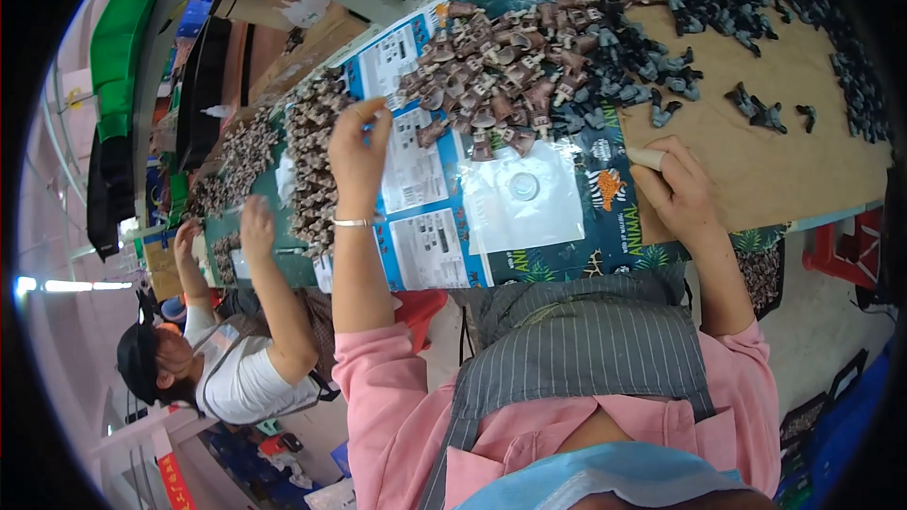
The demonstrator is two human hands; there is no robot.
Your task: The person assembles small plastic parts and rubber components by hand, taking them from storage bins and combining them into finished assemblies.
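Observation:
My left hand, with a bracelet at its wrist, is raised beside the rows of small brown figure parts. Its fingers are curled toward the thumb; I cannot make out anything in them. At the near left edge of the brown paper, my right hand is closed, index finger and thumb drawn together. A tan cover wraps a fingertip there, and whatever these fingers hold is hidden. Between the hands lies a clear plastic sheet with a round clear disc on it. Beyond is a heap of brown figure parts.
Dark grey-blue figure parts spread over the brown paper at the far right. Printed blue-and-white sheets cover the table's middle. A co-worker sits at left, hands over more parts. A red stool stands at right.

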